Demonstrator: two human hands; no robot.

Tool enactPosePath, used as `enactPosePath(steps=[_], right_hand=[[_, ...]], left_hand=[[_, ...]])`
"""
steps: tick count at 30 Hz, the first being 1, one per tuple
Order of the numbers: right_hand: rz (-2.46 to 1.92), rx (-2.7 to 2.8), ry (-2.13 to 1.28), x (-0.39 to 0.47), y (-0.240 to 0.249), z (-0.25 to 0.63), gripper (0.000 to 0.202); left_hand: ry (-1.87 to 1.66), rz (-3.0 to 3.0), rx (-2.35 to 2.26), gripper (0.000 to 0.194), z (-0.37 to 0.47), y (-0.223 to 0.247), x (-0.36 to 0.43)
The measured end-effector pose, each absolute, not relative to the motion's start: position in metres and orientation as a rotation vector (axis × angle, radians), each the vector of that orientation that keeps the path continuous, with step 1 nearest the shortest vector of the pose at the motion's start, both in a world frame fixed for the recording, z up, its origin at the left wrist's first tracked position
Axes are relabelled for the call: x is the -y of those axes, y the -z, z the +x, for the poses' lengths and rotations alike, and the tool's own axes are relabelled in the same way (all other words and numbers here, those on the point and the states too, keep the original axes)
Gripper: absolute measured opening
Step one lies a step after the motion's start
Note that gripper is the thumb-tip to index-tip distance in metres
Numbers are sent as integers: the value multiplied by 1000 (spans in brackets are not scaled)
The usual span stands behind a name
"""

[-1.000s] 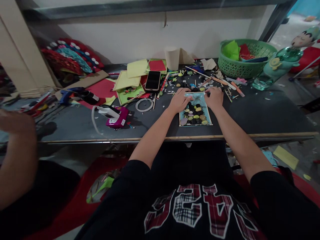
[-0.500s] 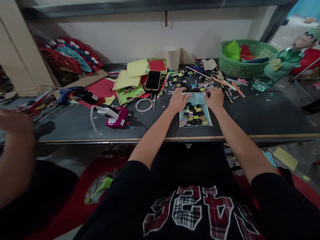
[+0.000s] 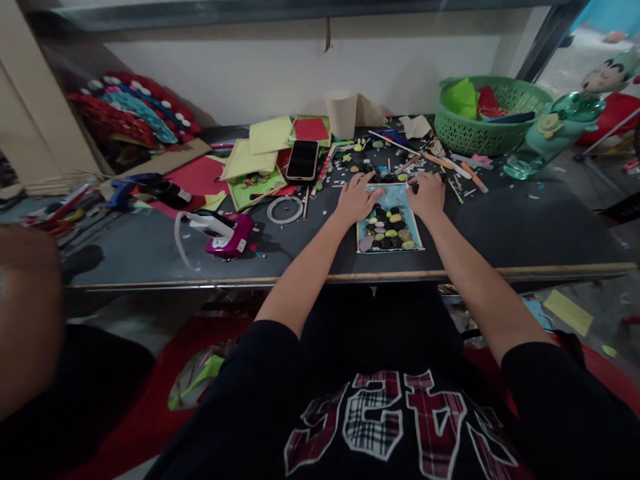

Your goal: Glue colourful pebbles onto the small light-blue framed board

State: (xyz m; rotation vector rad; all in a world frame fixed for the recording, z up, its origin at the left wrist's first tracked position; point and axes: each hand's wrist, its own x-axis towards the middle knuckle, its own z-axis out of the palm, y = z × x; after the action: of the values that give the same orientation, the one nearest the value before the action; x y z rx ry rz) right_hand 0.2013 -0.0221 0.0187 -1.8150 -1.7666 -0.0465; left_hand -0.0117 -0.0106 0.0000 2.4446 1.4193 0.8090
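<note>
A framed light-blue panel [image 3: 395, 197] lies on the table in front of me. Rows of black, yellow, green and grey pebbles [image 3: 394, 235] cover its nearer part, while its far part shows bare blue. My left hand [image 3: 357, 199] rests over the panel's upper left edge, fingers stretched out and holding nothing visible. At the upper right edge, my right hand [image 3: 428, 195] has its fingers curled together at the tips. A small dark, pebble-like piece [image 3: 415, 189] shows at those fingertips, partly hidden. Just beyond the panel lies a pile of loose dark pebbles [image 3: 384, 176].
Behind the hands are a phone [image 3: 303, 160], a paper cup [image 3: 342, 116] and a green basket [image 3: 480, 137]. Pens and sticks [image 3: 453, 167] lie right. A magenta device [image 3: 231, 237], a tape ring [image 3: 285, 210] and another person's arm [image 3: 30, 313] are left.
The view has shifted slightly. Both hands keep nearly the same places at the panel's upper edges. The other person's hand at far left has moved a little toward the left edge.
</note>
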Motion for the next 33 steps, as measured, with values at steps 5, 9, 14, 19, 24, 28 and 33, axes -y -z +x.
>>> enactPosePath(steps=[5, 9, 14, 19, 24, 28, 33], right_hand=[[-1813, 1773, 38, 23, -20, 202, 21], [-1788, 1762, 67, 21, -17, 202, 19], [-1804, 1746, 63, 22, -16, 203, 16], [-1777, 1783, 80, 25, -22, 201, 22], [-1788, 1762, 98, 24, -26, 201, 28], [-1691, 1822, -5, 20, -25, 202, 28], [-1495, 1908, -276, 20, -24, 196, 24]], left_hand=[[-918, 2486, -1435, 65, -15, 0, 7], [-1132, 2318, -1645, 38, -23, -4, 3], [-1199, 1965, -1808, 22, -30, -15, 4], [-1184, 1758, -1949, 20, -34, -20, 5], [-1290, 1833, -1979, 32, -39, -9, -5], [-1329, 1903, -1922, 30, -40, -7, -7], [-1146, 1737, -2074, 29, -34, -14, 0]])
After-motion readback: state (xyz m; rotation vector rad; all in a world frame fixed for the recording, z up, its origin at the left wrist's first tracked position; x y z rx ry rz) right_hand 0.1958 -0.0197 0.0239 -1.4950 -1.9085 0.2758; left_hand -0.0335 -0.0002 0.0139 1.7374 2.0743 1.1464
